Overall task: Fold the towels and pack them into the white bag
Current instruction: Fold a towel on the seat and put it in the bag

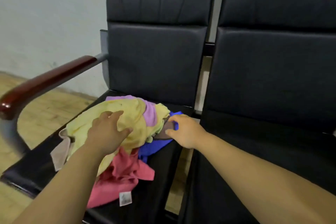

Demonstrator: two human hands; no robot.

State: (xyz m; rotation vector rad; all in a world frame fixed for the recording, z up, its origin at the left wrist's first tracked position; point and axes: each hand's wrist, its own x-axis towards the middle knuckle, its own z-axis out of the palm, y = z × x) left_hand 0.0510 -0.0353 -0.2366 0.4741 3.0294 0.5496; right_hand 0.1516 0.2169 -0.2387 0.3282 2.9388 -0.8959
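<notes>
Towels (pixel 151 114) are being kept heaped on the chair seat (pixel 160 178); no white bag is being shown. Left grip (pixel 109 129) is being pressed, spread, on the yellow towel (pixel 127 109). Right grip (pixel 183 131) is being curled at the blue towel (pixel 154 146); whether anything is being pinched cannot be told. Risk: the tangled red towel (pixel 120 178) being dragged floorward.

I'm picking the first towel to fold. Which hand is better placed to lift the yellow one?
Left. The left hand rests on top of the yellow towel, fingers spread; the right hand is farther right, by the blue towel.
</notes>
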